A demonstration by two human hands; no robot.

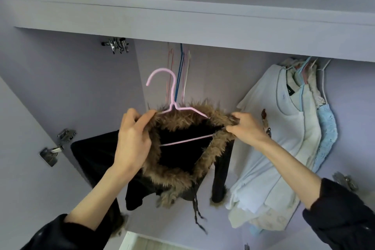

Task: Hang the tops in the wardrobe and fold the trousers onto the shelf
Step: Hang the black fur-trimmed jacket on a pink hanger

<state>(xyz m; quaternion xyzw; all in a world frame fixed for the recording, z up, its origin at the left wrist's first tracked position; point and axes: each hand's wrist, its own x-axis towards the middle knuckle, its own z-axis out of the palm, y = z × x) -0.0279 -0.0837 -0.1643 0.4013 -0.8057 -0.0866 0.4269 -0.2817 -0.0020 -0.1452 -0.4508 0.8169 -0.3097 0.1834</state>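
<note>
Several pale tops [288, 138] already hung; both hands' fingers, left hand [133, 138] and right hand [246, 127], pinching fur-collared black top [182, 148] onto pink hanger [172, 95]; unhung yet, trousers unseen.

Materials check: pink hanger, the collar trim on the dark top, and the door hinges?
Pink hanger: thin rod, matte even pink, likely coated wire; the core is not visible.
Collar trim: long, shaggy brown pile, looks like fur, real or faux I cannot tell.
Dark top: soft black fabric with a faint sheen, possibly velvet.
Door hinges: shiny silver with bright glints, looks like bare metal.
</note>
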